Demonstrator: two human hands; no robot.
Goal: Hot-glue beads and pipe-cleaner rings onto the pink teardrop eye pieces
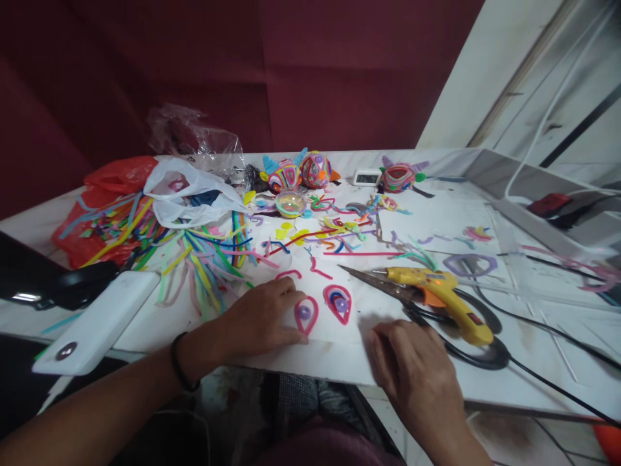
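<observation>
One maroon backdrop (339,77), well beyond both hands. Beneath them, a white table (533,388), heaped mostly forward and left of the left hand. Out that way, a red bag (123,171), a white bag (194,175) beside it and a clear bag (213,145) behind, plus coloured strips (194,259) fanned out nearly to the left wrist.

Just ahead of the right hand (417,369), large scissors (499,355), black handles close to its knuckles. Right fingers curled inward, palm hidden: cannot tell whether clenched on anything. Left hand (259,317) unclenched, low on the table, thumb and forefinger parted around a pink loop.

Left of the left forearm, a white power bank (104,323). Ahead of the right hand, a yellow glue gun (460,304) lying over the scissors. Far ahead of both hands, three striped balls (284,175), a round dish (291,204) and a small clock (367,177). Forward and right of the right hand, a purple ring (491,264).

Between the hands, two pink loops: left loop (315,310) at the left fingertips, right loop (349,307) just beside, untouched. Smallest, one purple bead (305,312) within each.
</observation>
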